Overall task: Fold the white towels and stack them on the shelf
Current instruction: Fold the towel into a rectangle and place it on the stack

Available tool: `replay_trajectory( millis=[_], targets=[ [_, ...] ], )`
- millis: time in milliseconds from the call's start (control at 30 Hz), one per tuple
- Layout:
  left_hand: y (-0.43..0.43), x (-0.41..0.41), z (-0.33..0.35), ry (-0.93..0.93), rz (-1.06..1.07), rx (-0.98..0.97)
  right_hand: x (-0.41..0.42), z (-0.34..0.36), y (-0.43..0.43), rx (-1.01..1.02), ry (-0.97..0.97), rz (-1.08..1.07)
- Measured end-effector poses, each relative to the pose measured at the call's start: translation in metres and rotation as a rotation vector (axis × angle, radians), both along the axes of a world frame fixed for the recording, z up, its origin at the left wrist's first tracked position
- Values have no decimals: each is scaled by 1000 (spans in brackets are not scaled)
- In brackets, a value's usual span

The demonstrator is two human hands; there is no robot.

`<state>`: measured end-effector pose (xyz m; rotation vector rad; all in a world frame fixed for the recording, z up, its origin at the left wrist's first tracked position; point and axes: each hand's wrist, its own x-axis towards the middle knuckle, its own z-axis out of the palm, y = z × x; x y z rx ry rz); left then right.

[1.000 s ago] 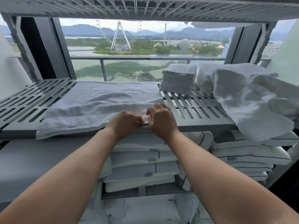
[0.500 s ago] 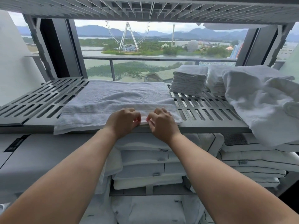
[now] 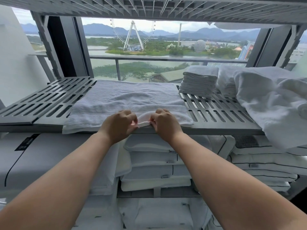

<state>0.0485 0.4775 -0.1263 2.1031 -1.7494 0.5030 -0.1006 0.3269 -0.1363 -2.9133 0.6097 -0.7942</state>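
Head | L grip [image 3: 118, 125] + R grip [image 3: 163, 124] pinch towel [image 3: 129, 100] near edge | towel flat on shelf [image 3: 221, 113]

Our forearms reach in from 7 and 5 o'clock. Our left hand [image 3: 118, 124] and right hand [image 3: 163, 123], knuckles up, pinch the towel [image 3: 129, 98] hem.

A grey slatted shelf [image 3: 49, 103] carries a flat towel [image 3: 129, 98], a folded stack [image 3: 198, 83] further right, and a loose heap [image 3: 269, 103] at its right end.
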Motion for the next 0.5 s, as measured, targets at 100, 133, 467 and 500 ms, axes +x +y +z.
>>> replay_trajectory(
  millis=[100,133,467,500],
  targets=[
    [8,7,1,113,22,14,2,0,4,10,-20,-22],
    [8,9,2,145,29,23,3,-2,6,17,-32,-33],
    [9,16,3,125,74,64,12,-4,28,-49,66,-24],
    [12,19,2,71,78,53,11,-4,29,-50,59,-23]
  ],
)
